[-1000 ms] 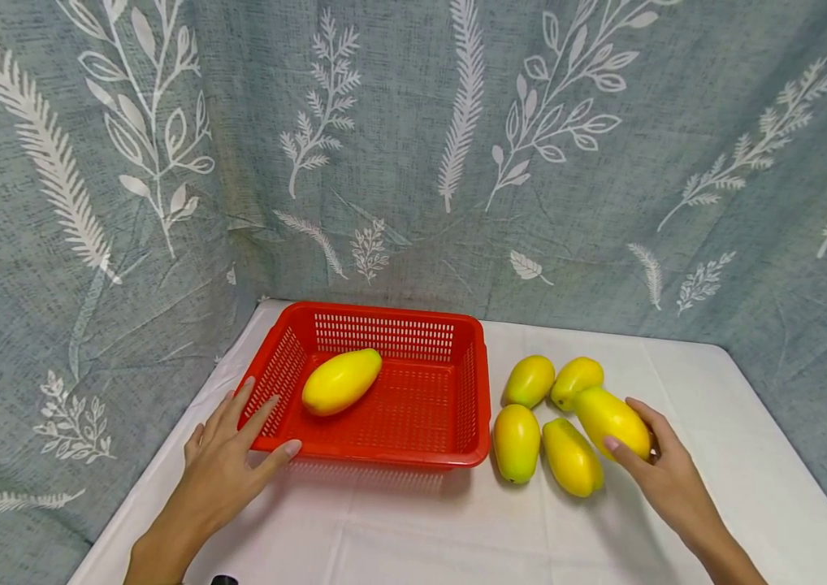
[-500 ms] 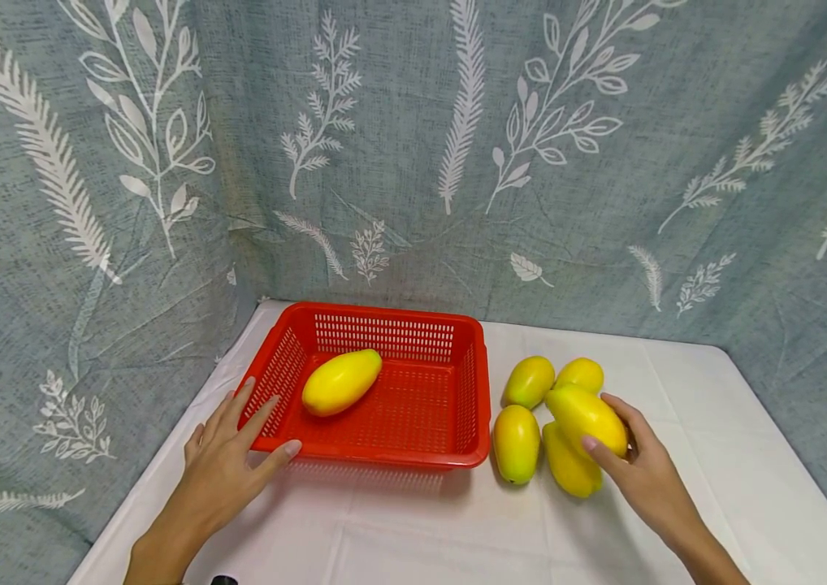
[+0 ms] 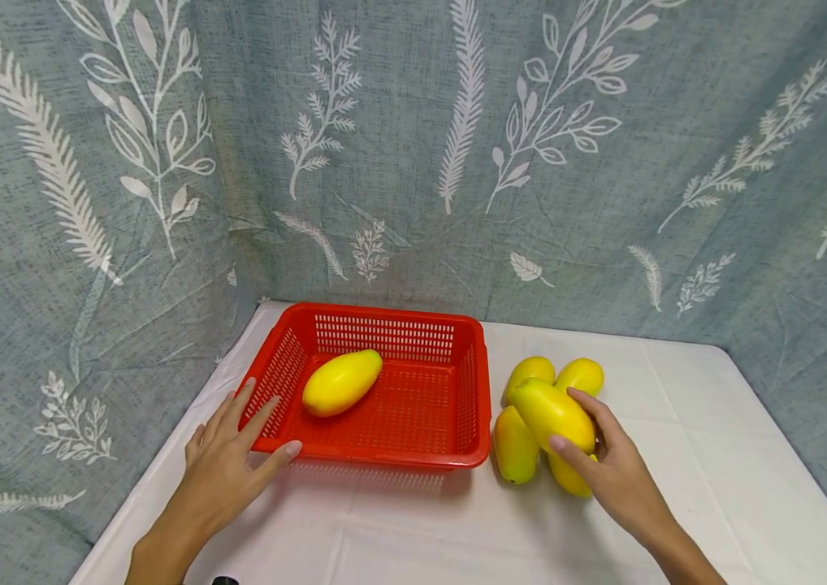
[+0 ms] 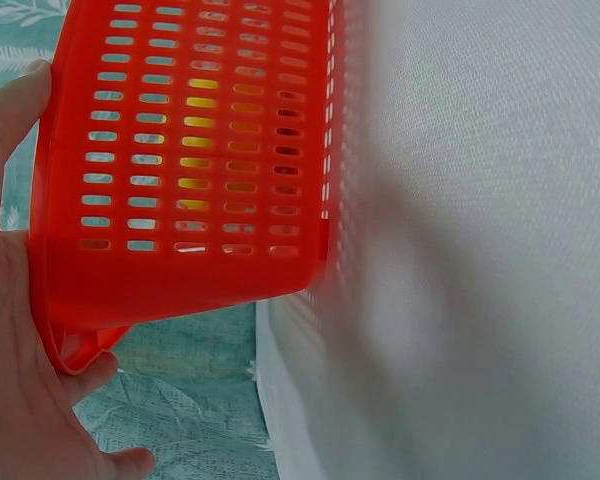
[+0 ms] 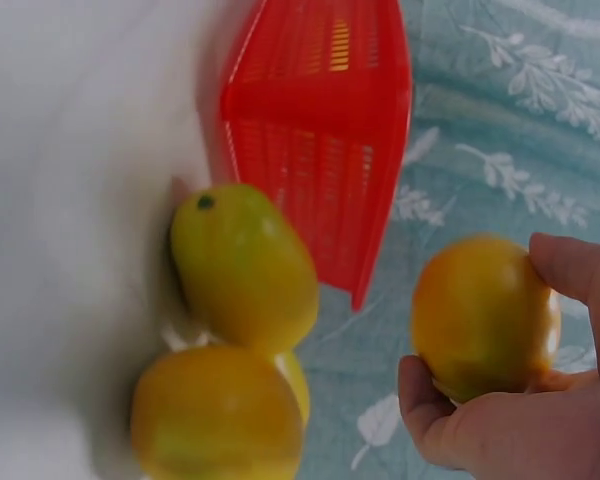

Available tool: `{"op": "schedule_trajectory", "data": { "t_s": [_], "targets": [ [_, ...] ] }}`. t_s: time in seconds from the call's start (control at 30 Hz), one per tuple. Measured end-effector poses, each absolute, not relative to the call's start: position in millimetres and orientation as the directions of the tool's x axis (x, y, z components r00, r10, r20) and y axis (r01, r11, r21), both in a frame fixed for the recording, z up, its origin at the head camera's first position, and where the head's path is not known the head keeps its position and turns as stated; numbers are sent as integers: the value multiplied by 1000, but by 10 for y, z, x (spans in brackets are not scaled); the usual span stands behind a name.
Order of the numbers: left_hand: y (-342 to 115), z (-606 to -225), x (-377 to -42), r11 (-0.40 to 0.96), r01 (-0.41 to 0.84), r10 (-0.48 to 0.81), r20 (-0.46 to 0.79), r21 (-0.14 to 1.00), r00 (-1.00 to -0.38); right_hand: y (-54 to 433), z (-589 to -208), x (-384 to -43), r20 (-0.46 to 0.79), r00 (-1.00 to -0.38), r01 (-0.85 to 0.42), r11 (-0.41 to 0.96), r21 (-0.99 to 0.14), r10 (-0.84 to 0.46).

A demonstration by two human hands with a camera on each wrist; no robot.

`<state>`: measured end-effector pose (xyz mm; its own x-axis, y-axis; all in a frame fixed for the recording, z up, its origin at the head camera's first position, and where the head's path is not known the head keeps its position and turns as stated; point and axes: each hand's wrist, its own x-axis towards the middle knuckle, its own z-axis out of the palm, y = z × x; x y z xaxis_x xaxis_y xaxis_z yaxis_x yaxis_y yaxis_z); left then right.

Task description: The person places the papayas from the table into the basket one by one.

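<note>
A red slotted plastic basket [image 3: 377, 457] stands on the white cloth, with one yellow mango [image 3: 343, 383] lying in its left half. My left hand [image 3: 219, 467] rests with spread fingers at the basket's front left corner; in the left wrist view its fingers touch the rim. My right hand [image 3: 625, 479] grips another yellow mango [image 3: 554, 416], green at its tip, between thumb and fingers. This fruit is held above several mangoes [image 3: 516, 455] grouped right of the basket, partly covering them. In the right wrist view the gripped mango [image 5: 480, 320] is raised clear of the others.
A white cloth [image 3: 684, 455] covers the table, and its right part extends past the fruit. Blue-green leaf-patterned curtains [image 3: 413, 162] hang behind and at both sides. A small black object [image 3: 225, 580] shows at the bottom edge.
My right hand has carried the mango leftward, from the right side of the group to over its middle. My left hand and the basket have stayed in place.
</note>
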<state>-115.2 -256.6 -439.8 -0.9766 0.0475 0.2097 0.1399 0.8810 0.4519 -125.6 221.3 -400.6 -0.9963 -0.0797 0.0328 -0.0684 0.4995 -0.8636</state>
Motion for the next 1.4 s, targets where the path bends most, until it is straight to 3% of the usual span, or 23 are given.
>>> {"op": "schedule_trajectory", "data": {
  "t_s": [0.4, 0.8, 1.4],
  "targets": [
    [-2567, -4404, -1148, 878, 149, 49, 224, 454, -973, 1866, -3972, -1262, 108, -980, -160, 340, -927, -167],
    [-2572, -4409, -1145, 871, 149, 48, 221, 467, -974, 1443, -3920, -1281, 49, -962, -114, 236, -965, -267],
    [-2574, -4408, -1146, 882, 133, 43, 203, 451, -978, 906, -4034, -1398, 63, -949, -137, 222, -965, -309]
  ]
}}
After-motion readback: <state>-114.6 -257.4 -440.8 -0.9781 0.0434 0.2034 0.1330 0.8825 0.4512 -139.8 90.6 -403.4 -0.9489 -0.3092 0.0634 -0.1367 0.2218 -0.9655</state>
